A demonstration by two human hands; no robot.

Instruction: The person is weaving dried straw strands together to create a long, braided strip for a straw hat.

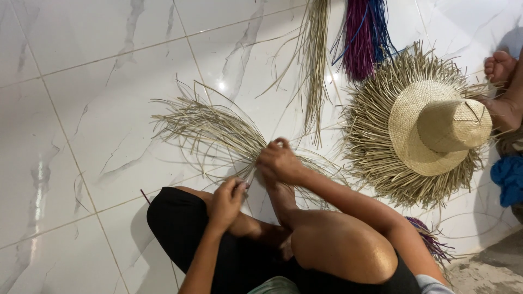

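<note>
Where the white, grey-veined marble-look floor tiles [81, 71] fill most of the view, a person is seated on them with knees drawn up, and a fan of pale straw strands [201, 128] is spread out on the floor just ahead of the legs. The narrow end of that fan is gathered at the hands. The right hand [280, 160] is curled over the strands, its fingers pinched together on them. The left hand [227, 200] is closed around the lower ends of the same strands, just beside the right. Thin grout lines are seen crossing the glossy tiles, and a bright glint of light is reflected near the strands.

To the right, a woven straw hat [436, 128] with a long unfinished fringe is laid on the floor, well apart from the hands. A loose bundle of straw [316, 60] and a bunch of purple and blue strands [365, 32] are laid at the top. Another person's bare foot [500, 65] is seen beside the hat, and blue cloth [509, 179] at the right edge.
</note>
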